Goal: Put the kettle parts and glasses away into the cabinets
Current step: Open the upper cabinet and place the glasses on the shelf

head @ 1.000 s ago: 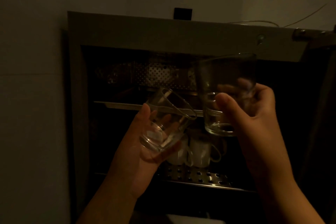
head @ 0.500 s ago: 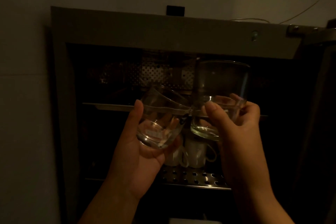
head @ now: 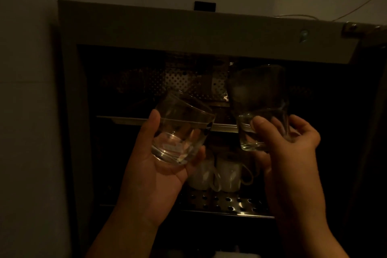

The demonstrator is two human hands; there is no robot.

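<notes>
Before the open cabinet (head: 134, 27), I see my left hand (head: 161, 165) wrapped around a tilted short glass (head: 180, 132), and my right hand (head: 293, 144) clasping an upright tall glass (head: 257, 109). Both hang near the middle shelf (head: 129, 120); in this gloom, either rim could knock its edge, or the white mugs (head: 217, 174) below.

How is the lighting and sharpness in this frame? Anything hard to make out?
Head view: very dim and warm-tinted; the cabinet interior is nearly black. The right hand and its glass are motion-blurred, while the left hand and its glass are sharper.
</notes>
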